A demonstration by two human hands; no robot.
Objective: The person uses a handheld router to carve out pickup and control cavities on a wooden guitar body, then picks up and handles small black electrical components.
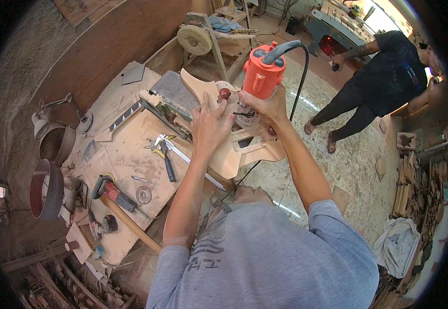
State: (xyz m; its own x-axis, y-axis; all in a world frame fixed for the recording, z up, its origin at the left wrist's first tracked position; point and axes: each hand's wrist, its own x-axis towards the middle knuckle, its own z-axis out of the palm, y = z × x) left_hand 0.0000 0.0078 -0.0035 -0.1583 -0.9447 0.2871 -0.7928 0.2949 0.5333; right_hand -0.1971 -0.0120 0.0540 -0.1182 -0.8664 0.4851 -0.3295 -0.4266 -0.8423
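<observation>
A pale wooden guitar body point(225, 160) with cut-out cavities lies at the bench's right edge. On top of it stands an orange-red router point(263, 72) with round dark-red knobs and a clear base. My right hand point(268, 107) is closed around the router's lower housing, thumb toward the left. My left hand point(211, 123) lies on the wood beside the left knob point(225, 93), its fingers stretched out; whether a fingertip touches the knob is unclear. The router's bit is hidden. A thick black cable point(303, 77) arches from the router's top down to the right.
On the dusty bench point(131, 149) lie black-handled pliers point(167, 162), a steel ruler point(178, 153), a red angle grinder point(118, 198) and a clear disc point(143, 194). A buffing wheel point(195, 40) stands beyond. At right, a person in black point(383, 77) stands near a machine point(332, 36).
</observation>
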